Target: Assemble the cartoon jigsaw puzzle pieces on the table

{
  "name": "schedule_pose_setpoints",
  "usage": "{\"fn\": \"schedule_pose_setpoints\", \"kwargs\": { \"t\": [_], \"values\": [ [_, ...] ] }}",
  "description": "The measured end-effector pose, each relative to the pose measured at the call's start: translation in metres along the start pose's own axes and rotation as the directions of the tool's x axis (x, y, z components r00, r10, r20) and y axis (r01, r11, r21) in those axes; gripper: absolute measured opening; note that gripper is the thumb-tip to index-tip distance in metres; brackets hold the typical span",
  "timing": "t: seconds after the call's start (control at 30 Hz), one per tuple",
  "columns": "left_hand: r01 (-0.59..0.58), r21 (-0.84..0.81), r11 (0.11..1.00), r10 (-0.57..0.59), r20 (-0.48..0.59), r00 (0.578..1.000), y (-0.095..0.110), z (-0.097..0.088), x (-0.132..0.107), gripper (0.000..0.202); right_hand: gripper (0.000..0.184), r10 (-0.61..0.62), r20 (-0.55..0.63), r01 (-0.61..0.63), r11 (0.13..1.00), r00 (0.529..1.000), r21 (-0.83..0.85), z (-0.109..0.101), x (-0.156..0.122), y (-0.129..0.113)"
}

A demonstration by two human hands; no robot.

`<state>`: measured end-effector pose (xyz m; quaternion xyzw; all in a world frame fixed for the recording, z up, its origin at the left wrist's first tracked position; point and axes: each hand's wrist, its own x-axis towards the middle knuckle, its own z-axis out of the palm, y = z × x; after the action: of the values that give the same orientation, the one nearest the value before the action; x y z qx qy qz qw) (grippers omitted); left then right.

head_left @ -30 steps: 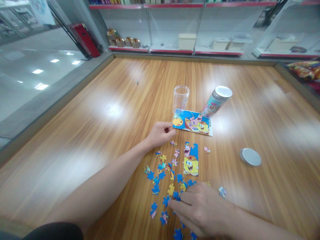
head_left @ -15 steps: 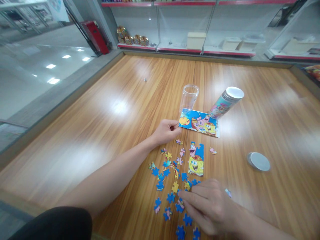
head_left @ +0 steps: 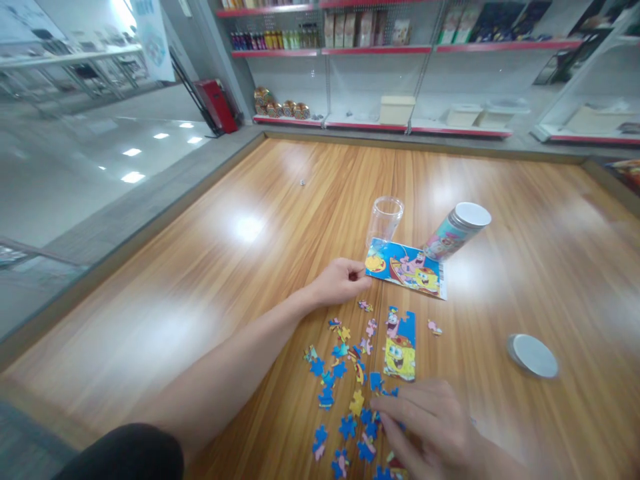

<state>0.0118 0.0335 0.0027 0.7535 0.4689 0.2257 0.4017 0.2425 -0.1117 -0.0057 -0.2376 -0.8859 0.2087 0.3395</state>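
Observation:
My left hand [head_left: 343,280] pinches the left edge of a picture card [head_left: 407,267] with cartoon figures on blue. Below the card lies a joined strip of jigsaw puzzle [head_left: 400,350], showing a yellow face and a pink one. Loose puzzle pieces, such as a yellow piece [head_left: 357,403] and a blue piece [head_left: 347,427], are scattered left of the strip and below it. My right hand [head_left: 433,417] is low over the lower pieces, thumb and forefinger close together. What lies between those fingertips is hidden. One pink piece [head_left: 435,327] sits apart, right of the strip.
A clear plastic cylinder [head_left: 386,217] stands behind the card. Beside it a printed cardboard tube [head_left: 453,233] touches the card's top right corner. A round silver lid [head_left: 534,356] lies at the right. Shelves [head_left: 370,123] line the far edge of the wooden table [head_left: 240,280].
The view has tilted up, so the table's contents appear lower and more shelving shows. My left hand still grips the card; my right hand stays among the loose pieces, fingertips slightly shifted.

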Motion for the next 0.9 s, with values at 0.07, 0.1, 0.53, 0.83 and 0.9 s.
{"fn": "schedule_pose_setpoints", "kwargs": {
  "t": [0.07, 0.1, 0.53, 0.83, 0.9],
  "values": [
    [0.041, 0.094, 0.995, -0.060, 0.210, 0.976, 0.004, -0.024, -0.008, 0.041, 0.025, 0.007, -0.093, -0.009, 1.000, 0.996, -0.023, -0.005, -0.001, 0.003],
    [0.066, 0.149, 0.987, -0.111, 0.315, 0.942, 0.005, -0.036, -0.013, 0.042, 0.026, 0.009, -0.133, -0.015, 0.999, 0.991, -0.037, -0.008, -0.001, 0.005],
    [0.239, 0.581, 0.778, -0.584, 0.527, 0.617, 0.016, -0.045, -0.038, 0.030, 0.026, 0.043, -0.226, -0.058, 0.997, 0.973, -0.058, -0.014, -0.002, 0.021],
    [0.258, 0.589, 0.766, -0.616, 0.556, 0.558, 0.020, -0.041, -0.040, 0.036, 0.022, 0.049, -0.249, -0.066, 0.996, 0.967, -0.060, -0.014, 0.006, 0.021],
    [0.268, 0.570, 0.777, -0.607, 0.566, 0.558, 0.017, -0.041, -0.041, 0.034, 0.022, 0.050, -0.248, -0.067, 0.996, 0.968, -0.062, -0.014, 0.005, 0.022]
  ]
}}
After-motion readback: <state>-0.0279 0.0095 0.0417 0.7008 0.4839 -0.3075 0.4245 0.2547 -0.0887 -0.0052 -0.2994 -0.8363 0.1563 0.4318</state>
